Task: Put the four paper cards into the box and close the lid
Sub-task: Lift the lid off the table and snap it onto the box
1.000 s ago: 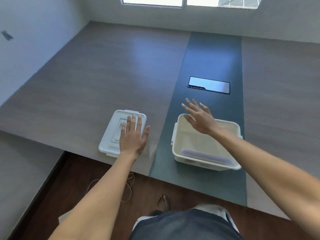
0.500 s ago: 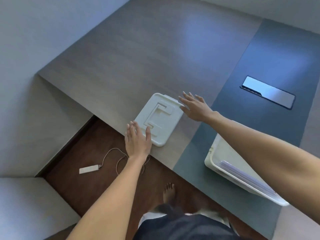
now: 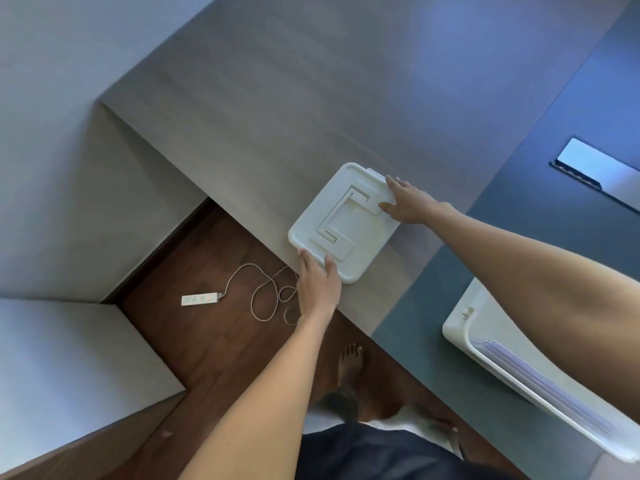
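Observation:
The white lid (image 3: 346, 221) lies flat on the grey table (image 3: 277, 98) near its front edge. My left hand (image 3: 317, 285) grips the lid's near edge, thumb on top. My right hand (image 3: 408, 202) holds the lid's far right edge. The open white box (image 3: 460, 327) stands to the right on the dark strip, partly hidden by my right forearm. Pale paper cards (image 3: 540, 379) lean against the box's near wall inside it.
A shiny rectangular cover plate (image 3: 595, 169) sits in the dark strip at the far right. Below the table edge, a white power strip (image 3: 201, 298) and its looped cable (image 3: 266, 292) lie on the wooden floor. My bare foot (image 3: 349, 362) stands by the table.
The view has swung left toward the lid. My right hand has reached across and landed on the lid's far edge. My left hand has closed onto the near edge.

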Motion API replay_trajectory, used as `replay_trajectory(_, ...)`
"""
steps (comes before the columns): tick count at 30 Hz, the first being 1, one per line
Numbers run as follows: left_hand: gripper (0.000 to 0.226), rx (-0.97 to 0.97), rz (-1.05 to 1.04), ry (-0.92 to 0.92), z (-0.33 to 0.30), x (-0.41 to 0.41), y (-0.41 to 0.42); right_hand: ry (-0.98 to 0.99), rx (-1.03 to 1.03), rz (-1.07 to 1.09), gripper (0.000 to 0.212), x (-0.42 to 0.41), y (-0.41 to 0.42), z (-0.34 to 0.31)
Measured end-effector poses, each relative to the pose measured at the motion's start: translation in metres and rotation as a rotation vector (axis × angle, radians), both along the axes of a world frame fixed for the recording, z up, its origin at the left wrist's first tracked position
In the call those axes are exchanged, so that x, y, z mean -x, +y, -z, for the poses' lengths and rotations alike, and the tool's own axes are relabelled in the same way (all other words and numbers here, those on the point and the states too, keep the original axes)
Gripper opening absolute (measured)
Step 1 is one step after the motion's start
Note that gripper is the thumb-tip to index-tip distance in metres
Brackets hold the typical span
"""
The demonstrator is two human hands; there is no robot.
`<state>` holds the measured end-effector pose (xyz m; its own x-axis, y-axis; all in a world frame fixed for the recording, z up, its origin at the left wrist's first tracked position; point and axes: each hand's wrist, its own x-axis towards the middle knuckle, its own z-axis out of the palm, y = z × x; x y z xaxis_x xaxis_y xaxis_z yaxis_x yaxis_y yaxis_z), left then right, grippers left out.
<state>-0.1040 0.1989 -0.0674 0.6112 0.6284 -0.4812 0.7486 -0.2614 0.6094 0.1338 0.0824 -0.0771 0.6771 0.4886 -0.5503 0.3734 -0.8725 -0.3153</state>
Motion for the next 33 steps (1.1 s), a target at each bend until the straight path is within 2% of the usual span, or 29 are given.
replay_trajectory(5,0.052,0.179,-0.379,-0.096,0.002,-0.010,0.001,0.031,-0.145,0.184,0.068,0.006,0.000,-0.005)
replay_trajectory(6,0.044,0.233,-0.460,-0.133,-0.005,-0.012,0.000,0.042,-0.170,0.218,0.063,0.007,-0.001,-0.005)
replay_trajectory(8,0.014,0.358,-0.643,-0.239,-0.010,-0.018,0.001,0.060,-0.231,0.287,0.045,0.010,-0.007,-0.005)
replay_trajectory(9,0.010,0.395,-0.722,-0.265,-0.012,-0.020,0.006,0.078,-0.256,0.316,0.035,0.012,-0.007,-0.005)
replay_trajectory(11,0.014,0.501,-0.818,-0.276,-0.015,-0.021,0.016,0.090,-0.315,0.374,0.029,0.016,-0.013,-0.009)
replay_trajectory(16,0.007,0.623,-0.796,-0.368,-0.018,-0.018,0.020,0.023,-0.468,0.462,0.030,0.020,-0.033,-0.030)
replay_trajectory(19,0.021,0.650,-0.764,-0.410,-0.026,-0.020,0.012,-0.082,-0.477,0.521,0.013,0.013,-0.048,-0.051)
replay_trajectory(21,0.018,0.662,-0.752,-0.429,-0.038,-0.024,0.004,-0.113,-0.461,0.544,0.011,0.013,-0.061,-0.070)
replay_trajectory(22,0.024,0.667,-0.729,-0.443,-0.042,-0.026,0.002,-0.123,-0.454,0.562,0.010,0.013,-0.068,-0.078)
replay_trajectory(24,0.053,0.660,-0.669,-0.442,-0.050,-0.033,-0.004,-0.152,-0.467,0.624,0.016,0.017,-0.087,-0.096)
replay_trajectory(25,0.059,0.645,-0.632,-0.440,-0.054,-0.037,-0.008,-0.176,-0.495,0.659,0.021,0.021,-0.098,-0.106)
replay_trajectory(33,0.060,0.668,-0.385,-0.509,-0.088,-0.073,-0.049,-0.420,-0.613,0.993,0.038,0.058,-0.178,-0.153)
